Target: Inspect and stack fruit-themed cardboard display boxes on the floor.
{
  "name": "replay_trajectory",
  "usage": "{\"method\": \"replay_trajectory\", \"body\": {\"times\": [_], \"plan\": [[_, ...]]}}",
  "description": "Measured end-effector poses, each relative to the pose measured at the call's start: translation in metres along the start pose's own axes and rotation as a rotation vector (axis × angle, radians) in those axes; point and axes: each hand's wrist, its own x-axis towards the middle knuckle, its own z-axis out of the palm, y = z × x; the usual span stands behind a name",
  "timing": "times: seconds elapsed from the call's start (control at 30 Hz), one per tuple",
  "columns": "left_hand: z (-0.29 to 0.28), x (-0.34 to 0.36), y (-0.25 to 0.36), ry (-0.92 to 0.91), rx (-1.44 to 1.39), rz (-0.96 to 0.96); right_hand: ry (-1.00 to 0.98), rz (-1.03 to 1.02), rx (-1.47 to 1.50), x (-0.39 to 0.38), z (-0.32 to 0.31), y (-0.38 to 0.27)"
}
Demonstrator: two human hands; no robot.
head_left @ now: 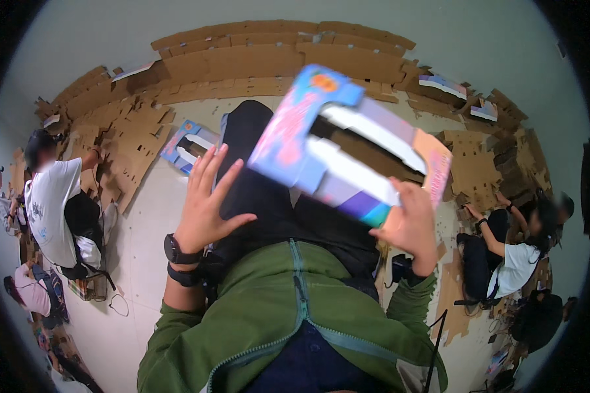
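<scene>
A colourful printed cardboard box (288, 131), blue, pink and peach with white flaps around a long opening, is raised over my lap, tilted and slightly blurred. My right hand (406, 219) grips its lower right corner. My left hand (210, 196) is open with fingers spread, just left of the box and apparently holding nothing. Beneath my hands are my dark trousers (246, 121). A similar blue box (177, 145) lies on the floor beyond my left hand, partly hidden by it.
Brown cardboard sheets (131, 150) and low cardboard strips (236, 62) line the wall ahead. A person in white (52, 209) sits at left, with others behind. At right, a person in white (508, 268) works on cardboard (472, 164), others nearby. Pale tiled floor (131, 262) shows between.
</scene>
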Motion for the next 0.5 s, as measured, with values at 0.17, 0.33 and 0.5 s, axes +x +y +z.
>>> {"method": "replay_trajectory", "body": {"times": [0.17,0.33,0.5], "plan": [[-0.006,-0.007,-0.02,0.033,0.077,-0.13,0.247,0.349,0.026,-0.014,0.014,0.083],[-0.008,-0.011,-0.062,0.071,0.144,-0.237,0.331,0.54,-0.132,-0.024,0.052,0.163],[0.016,-0.001,-0.128,0.084,0.035,-0.453,0.169,0.794,-0.324,-0.03,0.116,0.225]]}}
